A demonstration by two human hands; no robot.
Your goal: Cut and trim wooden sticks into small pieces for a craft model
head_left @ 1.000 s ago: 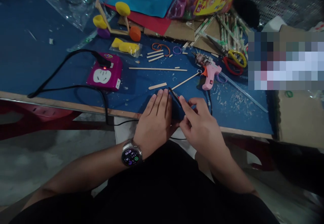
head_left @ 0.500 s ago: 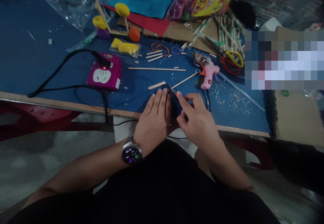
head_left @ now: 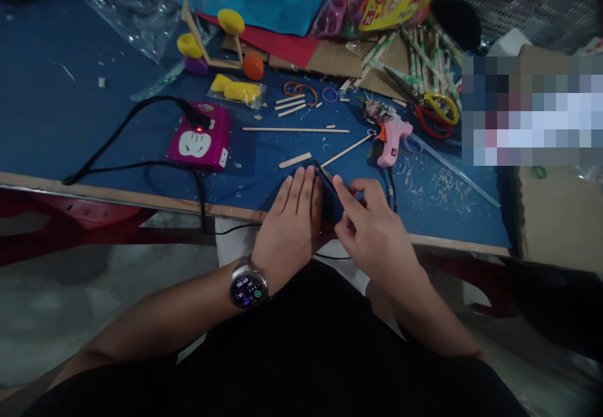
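My left hand (head_left: 292,213) lies flat on the blue table near its front edge, fingers stretched out side by side. Just beyond the fingertips is a short wooden craft stick (head_left: 295,160), rounded at its left end. In my right hand (head_left: 372,219) is a slim black utility knife (head_left: 324,173) with a small red part, pinched between thumb and fingers. Its tip points away from me, beside my left fingertips. What lies under my left palm is hidden. A thin wooden stick (head_left: 346,149) runs from near the knife tip towards a pink glue gun (head_left: 390,144).
A magenta power socket box (head_left: 200,137) with a black cable stands left. Scissors (head_left: 436,115), a clear glue stick (head_left: 459,172) and shavings lie right. Behind are short sticks (head_left: 291,105), a wooden frame with yellow and orange wheels (head_left: 221,63), and a cardboard box (head_left: 558,216) at far right.
The whole view has shifted slightly, so things appear a little further right. The knife has tilted slightly at my left fingertips; both hands keep nearly the same pose.
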